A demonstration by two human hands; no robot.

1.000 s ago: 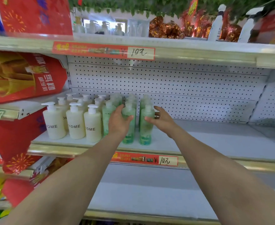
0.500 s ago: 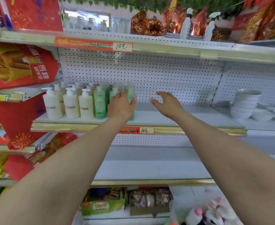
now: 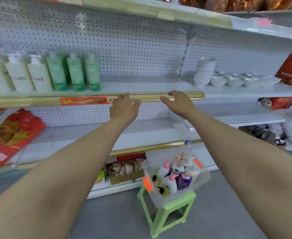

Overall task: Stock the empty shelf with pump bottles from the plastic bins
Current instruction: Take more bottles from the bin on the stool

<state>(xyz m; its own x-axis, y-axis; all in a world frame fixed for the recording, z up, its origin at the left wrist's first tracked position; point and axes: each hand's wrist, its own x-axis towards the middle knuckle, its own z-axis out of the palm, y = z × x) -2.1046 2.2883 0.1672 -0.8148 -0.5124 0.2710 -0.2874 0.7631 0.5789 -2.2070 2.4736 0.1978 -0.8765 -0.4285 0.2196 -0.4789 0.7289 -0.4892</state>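
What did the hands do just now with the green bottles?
Both hands let go of the green bottles and drew back: the left hand and right hand now hover empty before the shelf edge. The bottles stayed upright in their row.

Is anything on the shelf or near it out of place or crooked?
The shelf bottles stand upright in tidy rows. Only the bin stands out: it sits on a small green stool and seems to overhang the seat, and its pump bottles lie jumbled at angles. Nothing looks spilled.
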